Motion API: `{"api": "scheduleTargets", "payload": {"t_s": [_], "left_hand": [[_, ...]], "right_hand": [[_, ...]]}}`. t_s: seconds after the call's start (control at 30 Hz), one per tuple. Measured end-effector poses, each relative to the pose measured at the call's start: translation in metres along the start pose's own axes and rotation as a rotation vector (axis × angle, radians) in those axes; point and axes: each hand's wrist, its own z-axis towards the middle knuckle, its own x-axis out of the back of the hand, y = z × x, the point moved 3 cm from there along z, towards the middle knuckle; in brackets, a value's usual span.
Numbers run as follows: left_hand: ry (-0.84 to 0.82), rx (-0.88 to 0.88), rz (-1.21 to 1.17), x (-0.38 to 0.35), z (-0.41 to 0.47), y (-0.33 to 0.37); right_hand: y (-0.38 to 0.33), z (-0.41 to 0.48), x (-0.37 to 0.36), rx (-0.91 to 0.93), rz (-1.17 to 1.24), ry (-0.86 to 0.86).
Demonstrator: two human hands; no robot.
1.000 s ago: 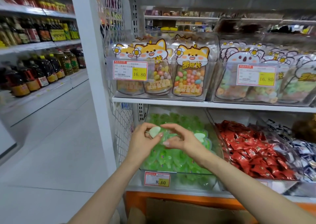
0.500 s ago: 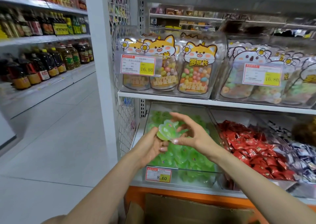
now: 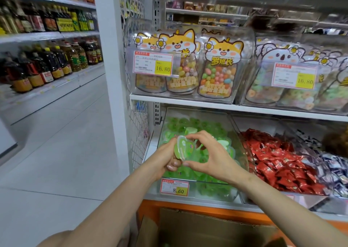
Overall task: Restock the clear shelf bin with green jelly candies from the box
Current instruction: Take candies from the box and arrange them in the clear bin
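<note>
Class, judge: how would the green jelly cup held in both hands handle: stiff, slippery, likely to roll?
Probably stiff: the jelly cup holds its moulded shape while pinched. Likely slippery: its clear plastic looks glossy. Unlikely to roll: its rim looks flat.

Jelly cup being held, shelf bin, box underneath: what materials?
The jelly cup: thin clear plastic, glossy, likely film-sealed; green jelly shows through. The shelf bin: rigid clear plastic, probably acrylic; contents visible through its walls. The box: brown cardboard, matte, flaps open.
</note>
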Motion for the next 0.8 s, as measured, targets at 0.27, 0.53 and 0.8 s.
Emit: {"api": "scheduleTargets", "payload": {"t_s": [0.27, 0.53, 0.8], "left_hand": [[0.424, -0.627, 1.031, 0.037, 0.003, 0.025], [0.327, -0.839, 1.094, 0.045, 0.002, 0.025], [0.334, -0.869, 1.074, 0.055, 0.000, 0.027]], "right_hand": [[0.048, 0.090, 0.000, -0.219, 0.009, 0.021], [0.102, 0.170, -0.048, -0.403, 0.013, -0.047], [0.112, 0.182, -0.058, -0.405, -0.021, -0.009]]}}
